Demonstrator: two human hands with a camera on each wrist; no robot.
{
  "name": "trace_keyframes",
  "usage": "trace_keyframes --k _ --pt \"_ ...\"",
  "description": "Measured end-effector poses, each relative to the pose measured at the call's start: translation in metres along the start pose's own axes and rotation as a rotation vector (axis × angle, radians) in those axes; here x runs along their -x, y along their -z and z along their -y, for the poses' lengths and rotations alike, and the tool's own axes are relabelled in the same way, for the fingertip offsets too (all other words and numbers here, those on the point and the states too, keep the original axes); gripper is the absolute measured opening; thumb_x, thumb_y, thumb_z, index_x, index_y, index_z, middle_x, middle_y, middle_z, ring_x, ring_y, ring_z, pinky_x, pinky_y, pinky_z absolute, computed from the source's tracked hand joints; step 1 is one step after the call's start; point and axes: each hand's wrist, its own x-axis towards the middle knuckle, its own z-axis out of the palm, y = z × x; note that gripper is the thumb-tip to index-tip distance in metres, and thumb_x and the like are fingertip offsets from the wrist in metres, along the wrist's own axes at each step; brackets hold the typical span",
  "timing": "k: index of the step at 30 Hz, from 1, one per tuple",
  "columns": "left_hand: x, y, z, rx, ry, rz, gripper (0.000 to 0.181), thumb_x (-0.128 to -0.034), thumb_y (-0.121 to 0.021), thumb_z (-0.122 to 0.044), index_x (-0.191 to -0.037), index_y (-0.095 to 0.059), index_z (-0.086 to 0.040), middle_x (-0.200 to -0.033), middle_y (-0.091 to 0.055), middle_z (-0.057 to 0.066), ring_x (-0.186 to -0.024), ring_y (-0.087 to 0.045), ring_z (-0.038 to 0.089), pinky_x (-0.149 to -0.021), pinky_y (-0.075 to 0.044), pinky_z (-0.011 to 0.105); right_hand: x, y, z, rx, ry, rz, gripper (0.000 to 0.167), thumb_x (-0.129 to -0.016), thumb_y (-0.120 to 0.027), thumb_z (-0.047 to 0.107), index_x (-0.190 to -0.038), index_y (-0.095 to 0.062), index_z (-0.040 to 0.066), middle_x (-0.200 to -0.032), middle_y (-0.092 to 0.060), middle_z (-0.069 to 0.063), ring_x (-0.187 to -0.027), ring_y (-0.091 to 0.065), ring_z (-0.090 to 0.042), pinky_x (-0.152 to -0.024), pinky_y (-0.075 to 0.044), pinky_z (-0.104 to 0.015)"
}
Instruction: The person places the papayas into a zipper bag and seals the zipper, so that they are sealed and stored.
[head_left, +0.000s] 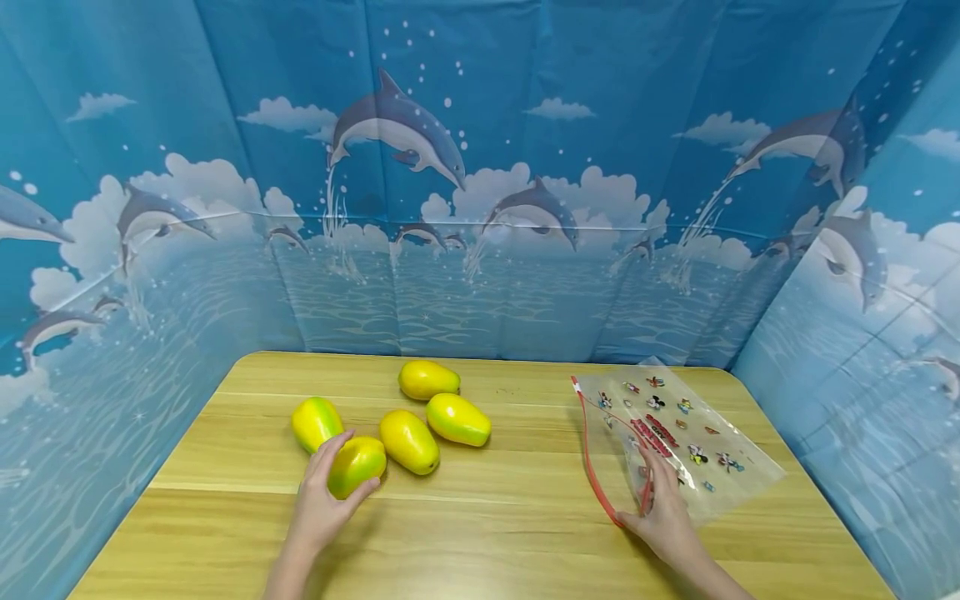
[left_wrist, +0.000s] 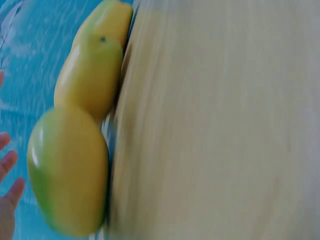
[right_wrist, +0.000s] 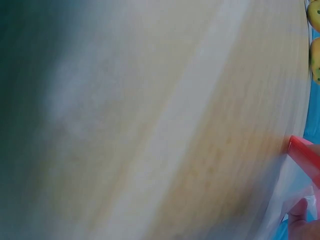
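Yellow-green fruit point(head_left: 360, 467) sits within the loosely spread left hand point(head_left: 318, 500).

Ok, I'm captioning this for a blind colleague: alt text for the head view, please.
A person's left fingers spread around one of five yellow-green fruits on a wood-grain table, while the right fingers hold a clear, cartoon-printed bag by its red edge. A blue dolphin-print backdrop hangs behind.

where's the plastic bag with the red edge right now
In the head view, the plastic bag is on the right side of the table, with the right hand gripping its red edge.
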Motion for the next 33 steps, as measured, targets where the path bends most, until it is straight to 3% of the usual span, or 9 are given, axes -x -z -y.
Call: trace_keyframes --k 4,10,18,22,26,33 --pt "0.004 0.011 0.01 -0.006 0.043 -0.002 0.073 -0.0643 -0.082 -0.012 -0.128 -0.048 -0.005 -0.127 -0.05 0.011 -0.112 -0.043 0.024 -0.095 -0.035 0.039 0.0 0.0 0.0 0.001 -0.004 0.002 0.106 -0.049 -0.087 -0.002 -0.136 -0.028 -0.005 -0.132 -0.029 -0.028 -0.115 -0.032 -0.042 -0.083 -0.038 -0.066" --pt "0.012 0.024 0.024 0.01 0.123 0.053 0.074 -0.0665 -0.081 -0.013 -0.131 -0.045 -0.009 -0.126 -0.048 0.013 -0.107 -0.042 0.023 -0.092 -0.034 0.058 0.001 0.0 0.0 -0.002 -0.01 0.01 0.107 -0.05 -0.087 0.0 -0.137 -0.026 -0.005 -0.134 -0.027 -0.029 -0.113 -0.035 -0.041 -0.082 -0.04 -0.064" --pt "0.02 0.03 0.043 -0.055 0.206 0.105 0.079 -0.0664 -0.081 -0.014 -0.135 -0.042 -0.011 -0.128 -0.048 0.011 -0.106 -0.043 0.017 -0.084 -0.04 0.032 0.001 0.0 -0.001 0.006 0.007 -0.001 0.107 -0.049 -0.087 -0.002 -0.137 -0.027 -0.005 -0.133 -0.028 -0.029 -0.112 -0.036 -0.04 -0.081 -0.041 -0.063" --pt "0.022 0.031 0.046 -0.048 0.241 0.125 0.077 -0.0687 -0.08 -0.016 -0.135 -0.042 -0.011 -0.129 -0.048 0.011 -0.105 -0.04 0.002 -0.085 -0.043 0.028 0.0 0.0 0.0 0.006 -0.01 0.015 0.106 -0.05 -0.086 -0.001 -0.137 -0.026 -0.005 -0.133 -0.028 -0.029 -0.113 -0.035 -0.042 -0.082 -0.039 -0.065" --pt "0.024 0.031 0.048 -0.002 0.233 0.124 0.075 -0.0687 -0.08 -0.016 -0.134 -0.044 -0.009 -0.128 -0.048 0.012 -0.102 -0.035 -0.012 -0.083 -0.045 0.024 -0.001 0.0 -0.001 0.008 -0.023 0.022 0.106 -0.05 -0.086 -0.001 -0.137 -0.026 -0.005 -0.133 -0.028 -0.029 -0.115 -0.034 -0.043 -0.083 -0.039 -0.065" --pt "0.025 0.028 0.053 0.019 0.235 0.13 0.073 -0.0694 -0.08 -0.016 -0.133 -0.044 -0.008 -0.13 -0.047 0.012 -0.1 -0.033 -0.015 -0.083 -0.042 0.016 0.0 0.0 0.001 0.016 -0.035 0.029 0.107 -0.05 -0.087 0.001 -0.137 -0.026 -0.005 -0.133 -0.028 -0.029 -0.115 -0.034 -0.043 -0.083 -0.037 -0.066"
